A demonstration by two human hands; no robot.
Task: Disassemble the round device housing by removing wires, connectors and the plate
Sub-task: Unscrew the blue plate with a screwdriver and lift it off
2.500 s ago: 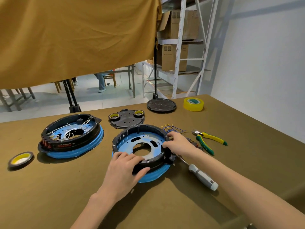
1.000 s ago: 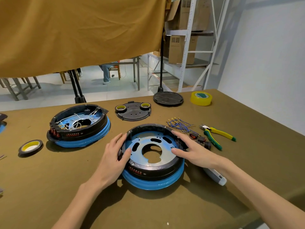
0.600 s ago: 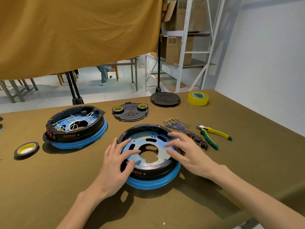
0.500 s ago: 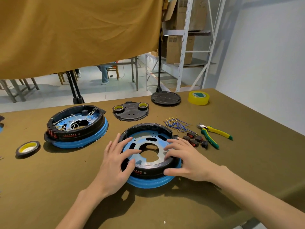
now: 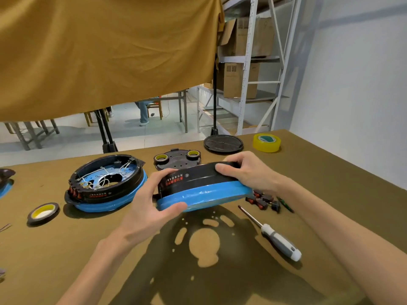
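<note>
Now both hands [image 5: 152, 203] have housing [image 5: 202, 188] lifted off table [image 5: 66, 249], tilted, vs flat before

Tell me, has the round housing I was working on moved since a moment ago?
Yes. The round housing is lifted off the table and tilted, gripped by the left hand and right hand.

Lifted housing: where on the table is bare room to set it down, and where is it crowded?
Both hands, left and right, hold the housing in the air. Bare cloth lies beneath it, between the second housing and the screwdriver. The near table edge is also bare. It is crowded at the right by the connectors, and behind by the black plate.
</note>
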